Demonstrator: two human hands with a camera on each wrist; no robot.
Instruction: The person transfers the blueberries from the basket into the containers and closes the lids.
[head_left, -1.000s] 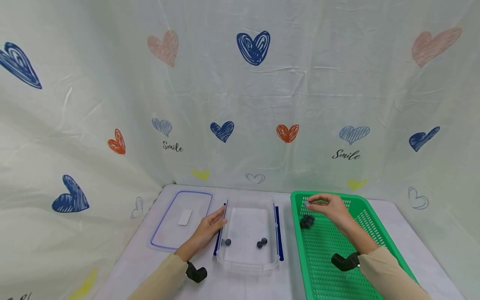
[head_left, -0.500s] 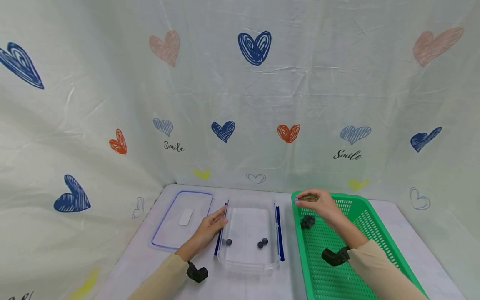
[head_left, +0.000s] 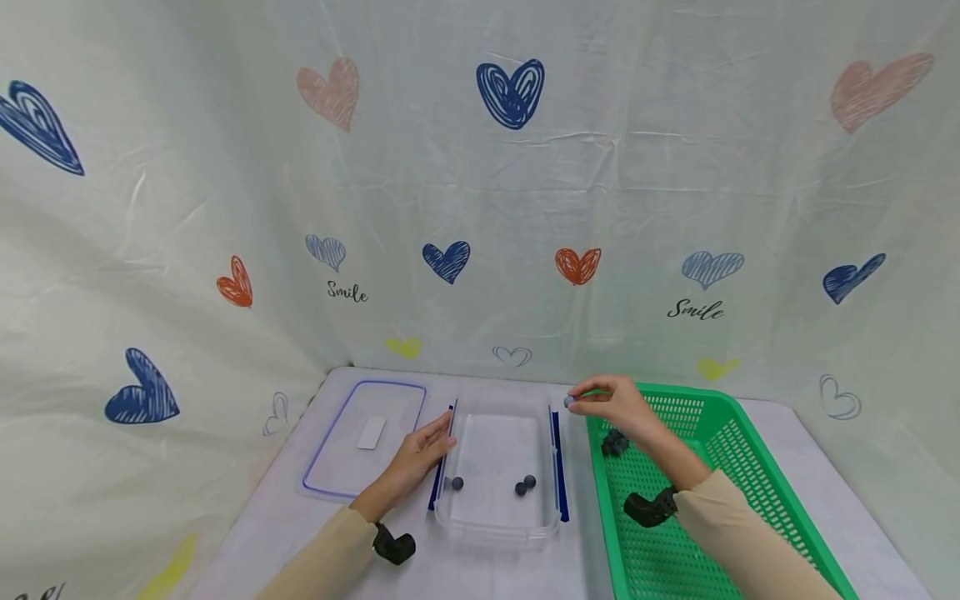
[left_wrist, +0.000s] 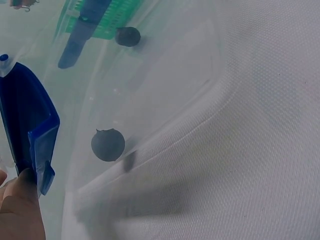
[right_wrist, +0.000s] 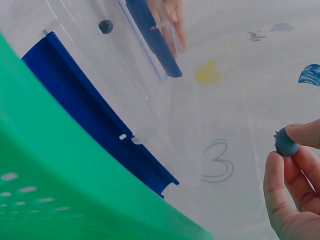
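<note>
Here's the blueberry [right_wrist: 287,142], pinched in the right hand [head_left: 611,406], raised over the desk [head_left: 540,577] between clear container [head_left: 495,533] and green basket [head_left: 606,517]. Likely light, soft, bruisable; a gentle hold round its middle suits. Left hand [head_left: 416,454], fingers nearly straight, touches the left blue flap [left_wrist: 44,112].

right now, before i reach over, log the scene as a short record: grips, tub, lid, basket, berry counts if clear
left grip: touching the tub at its left blue clip
right grip: pinching one berry
held berry: in the head view, shows between tub and basket
tub: lid off, three loose berries inside
lid: flat on the table, left of the tub
basket: green, right of the tub; dark clump inside, count unclear
</note>
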